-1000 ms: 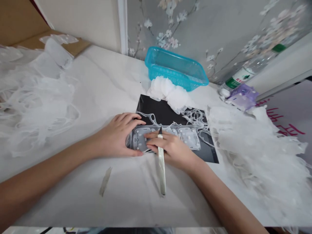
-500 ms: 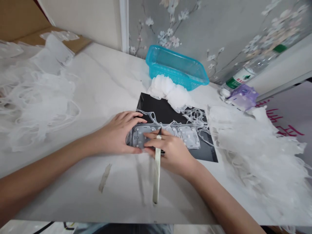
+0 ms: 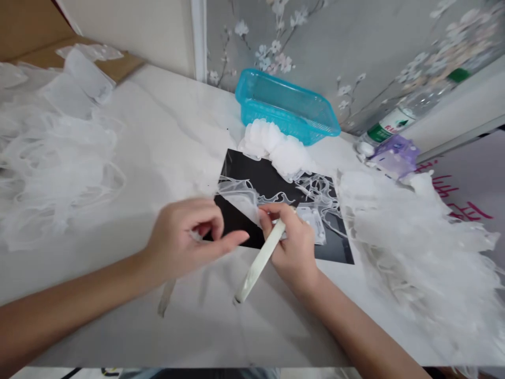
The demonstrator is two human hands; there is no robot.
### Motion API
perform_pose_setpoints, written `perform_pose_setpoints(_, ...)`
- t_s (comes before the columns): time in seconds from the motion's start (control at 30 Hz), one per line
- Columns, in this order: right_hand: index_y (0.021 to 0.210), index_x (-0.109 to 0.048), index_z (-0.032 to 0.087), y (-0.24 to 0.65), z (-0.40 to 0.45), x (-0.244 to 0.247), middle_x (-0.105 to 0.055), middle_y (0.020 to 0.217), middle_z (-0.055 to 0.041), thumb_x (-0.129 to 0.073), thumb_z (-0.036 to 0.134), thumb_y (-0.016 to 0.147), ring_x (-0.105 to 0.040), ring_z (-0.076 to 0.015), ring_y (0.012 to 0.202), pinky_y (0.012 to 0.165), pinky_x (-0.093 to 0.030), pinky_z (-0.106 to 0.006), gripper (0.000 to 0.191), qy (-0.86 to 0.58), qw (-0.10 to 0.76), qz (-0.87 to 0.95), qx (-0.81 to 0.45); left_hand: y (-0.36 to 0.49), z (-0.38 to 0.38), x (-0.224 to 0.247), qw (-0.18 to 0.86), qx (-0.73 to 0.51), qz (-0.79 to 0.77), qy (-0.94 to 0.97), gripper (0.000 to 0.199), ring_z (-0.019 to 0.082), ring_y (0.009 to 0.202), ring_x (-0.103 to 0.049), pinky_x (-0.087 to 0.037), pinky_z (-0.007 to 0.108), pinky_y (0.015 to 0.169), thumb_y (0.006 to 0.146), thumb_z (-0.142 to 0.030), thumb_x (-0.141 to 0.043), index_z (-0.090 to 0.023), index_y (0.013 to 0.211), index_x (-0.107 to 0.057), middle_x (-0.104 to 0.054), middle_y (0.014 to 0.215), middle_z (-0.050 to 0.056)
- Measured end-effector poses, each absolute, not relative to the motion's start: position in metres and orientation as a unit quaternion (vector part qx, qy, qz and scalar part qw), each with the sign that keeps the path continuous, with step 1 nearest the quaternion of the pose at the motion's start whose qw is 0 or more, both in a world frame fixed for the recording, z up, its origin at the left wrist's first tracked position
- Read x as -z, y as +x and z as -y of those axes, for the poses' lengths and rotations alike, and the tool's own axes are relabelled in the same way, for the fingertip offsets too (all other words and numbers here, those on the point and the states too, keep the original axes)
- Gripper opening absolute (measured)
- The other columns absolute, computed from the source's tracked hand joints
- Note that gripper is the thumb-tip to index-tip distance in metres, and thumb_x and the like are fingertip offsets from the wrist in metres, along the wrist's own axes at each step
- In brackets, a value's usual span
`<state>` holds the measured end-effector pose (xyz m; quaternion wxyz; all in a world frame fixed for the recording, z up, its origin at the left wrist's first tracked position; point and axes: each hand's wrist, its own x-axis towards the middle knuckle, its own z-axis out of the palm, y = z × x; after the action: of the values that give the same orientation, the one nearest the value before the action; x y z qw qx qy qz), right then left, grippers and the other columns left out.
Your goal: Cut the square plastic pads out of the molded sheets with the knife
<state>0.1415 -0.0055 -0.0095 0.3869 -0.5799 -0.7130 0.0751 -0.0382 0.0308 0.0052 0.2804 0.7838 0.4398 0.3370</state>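
My right hand (image 3: 294, 245) holds a craft knife with a slim pale handle (image 3: 258, 263), which slants down toward me; its blade is hidden now. The same hand's thumb and forefinger are at the edge of a thin translucent plastic sheet (image 3: 240, 202), tilted over the black mat (image 3: 232, 221). My left hand (image 3: 193, 237) is left of the mat, fingers curled in and thumb stretched out. A pale bit shows in its palm, too unclear to name. Clear moulded pieces (image 3: 311, 223) lie on the mat just beyond my right hand.
Stringy clear offcuts (image 3: 317, 189) and white rounded pieces (image 3: 272, 147) lie at the mat's far side. Behind stands a blue basket (image 3: 288, 105). Heaps of translucent plastic flank the mat, a left heap (image 3: 59, 163) and a right heap (image 3: 410, 252). A bottle (image 3: 398, 121) leans at the back right.
My left hand has drawn back left and curled its fingers. The plastic on the mat's left has lifted and tilted. My right hand has turned, swinging the knife handle's end to the left.
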Motion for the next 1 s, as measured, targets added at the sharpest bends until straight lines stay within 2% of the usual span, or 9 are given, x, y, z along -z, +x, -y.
perform_pose_setpoints(0.07, 0.091, -0.055, 0.022, 0.138, 0.009, 0.012, -0.068, 0.079, -0.0017, -0.050, 0.020, 0.087, -0.064, -0.0145, 0.069, 0.062, -0.050, -0.026, 0.006, -0.566, 0.407, 0.712, -0.084, -0.036, -0.028, -0.001, 0.419, -0.226, -0.426, 0.769, 0.042, 0.009, 0.047, -0.037, -0.028, 0.024, 0.045, 0.080, -0.051, -0.052, -0.018, 0.055, -0.050, -0.042, 0.049, -0.004)
perform_pose_setpoints(0.13, 0.093, -0.056, 0.022, 0.133, 0.013, 0.014, -0.069, 0.083, -0.0026, -0.050, 0.017, 0.087, -0.065, -0.0142, 0.073, 0.064, -0.051, -0.025, 0.009, -0.542, 0.404, 0.731, -0.089, -0.034, -0.028, 0.003, 0.472, -0.190, -0.438, 0.741, 0.038, 0.010, 0.051, -0.043, -0.031, 0.023, 0.046, 0.084, -0.051, -0.046, -0.018, 0.068, -0.057, -0.049, 0.056, -0.003)
perform_pose_setpoints(0.23, 0.095, -0.055, 0.021, 0.128, 0.016, 0.017, -0.069, 0.086, -0.0037, -0.047, 0.013, 0.088, -0.065, -0.0133, 0.078, 0.066, -0.051, -0.024, 0.013, -0.517, 0.390, 0.757, -0.087, -0.032, -0.028, 0.005, 0.459, -0.206, -0.439, 0.744, 0.034, 0.010, 0.054, -0.045, -0.033, 0.022, 0.049, 0.087, -0.046, -0.043, -0.017, 0.075, -0.058, -0.052, 0.061, -0.002)
perform_pose_setpoints(0.47, 0.093, -0.052, 0.021, 0.135, 0.013, 0.013, -0.068, 0.084, -0.0063, -0.044, 0.017, 0.090, -0.063, -0.0163, 0.070, 0.061, -0.049, -0.027, 0.011, -0.563, 0.355, 0.747, -0.009, -0.032, -0.031, 0.003, 0.475, -0.198, -0.387, 0.765, 0.032, 0.008, 0.051, -0.040, -0.030, 0.019, 0.048, 0.088, -0.034, -0.042, -0.016, 0.065, -0.054, -0.045, 0.055, -0.005)
perform_pose_setpoints(0.63, 0.090, -0.052, 0.021, 0.161, -0.002, 0.006, -0.063, 0.075, -0.0026, -0.046, 0.023, 0.089, -0.059, -0.0152, 0.066, 0.061, -0.046, -0.027, 0.006, -0.647, 0.387, 0.656, -0.029, -0.032, -0.034, 0.002, 0.519, -0.157, -0.381, 0.749, 0.024, 0.006, 0.050, -0.033, -0.025, 0.019, 0.046, 0.081, -0.022, -0.045, -0.017, 0.058, -0.043, -0.036, 0.054, -0.006)
perform_pose_setpoints(0.77, 0.086, -0.051, 0.021, 0.180, -0.016, 0.005, -0.055, 0.068, 0.0006, -0.046, 0.035, 0.089, -0.054, -0.0130, 0.058, 0.053, -0.043, -0.026, 0.015, -0.688, 0.463, 0.550, -0.104, -0.033, -0.033, 0.003, 0.505, -0.168, -0.392, 0.750, 0.022, 0.006, 0.049, -0.027, -0.021, 0.020, 0.045, 0.070, -0.013, -0.044, -0.017, 0.052, -0.033, -0.030, 0.051, -0.006)
perform_pose_setpoints(0.83, 0.086, -0.050, 0.020, 0.182, -0.018, 0.004, -0.053, 0.069, 0.0010, -0.047, 0.038, 0.089, -0.051, -0.0122, 0.057, 0.051, -0.043, -0.025, 0.018, -0.677, 0.494, 0.534, -0.113, -0.033, -0.032, 0.003, 0.491, -0.172, -0.396, 0.757, 0.024, 0.006, 0.050, -0.027, -0.021, 0.020, 0.046, 0.069, -0.014, -0.045, -0.017, 0.051, -0.030, -0.029, 0.051, -0.006)
perform_pose_setpoints(0.9, 0.086, -0.049, 0.020, 0.179, -0.016, 0.002, -0.051, 0.067, 0.0016, -0.046, 0.036, 0.090, -0.049, -0.0117, 0.056, 0.052, -0.043, -0.025, 0.016, -0.662, 0.490, 0.558, -0.107, -0.032, -0.031, 0.000, 0.485, -0.184, -0.406, 0.753, 0.021, 0.007, 0.051, -0.033, -0.025, 0.020, 0.046, 0.072, -0.018, -0.049, -0.017, 0.055, -0.036, -0.035, 0.054, -0.006)
perform_pose_setpoints(1.0, 0.089, -0.049, 0.022, 0.168, -0.007, -0.002, -0.057, 0.071, 0.0007, -0.043, 0.030, 0.091, -0.052, -0.0115, 0.057, 0.055, -0.045, -0.025, 0.010, -0.621, 0.443, 0.637, -0.112, -0.031, -0.031, -0.001, 0.503, -0.209, -0.416, 0.728, 0.015, 0.009, 0.058, -0.046, -0.034, 0.019, 0.049, 0.077, -0.033, -0.056, -0.019, 0.081, -0.052, -0.051, 0.069, -0.003)
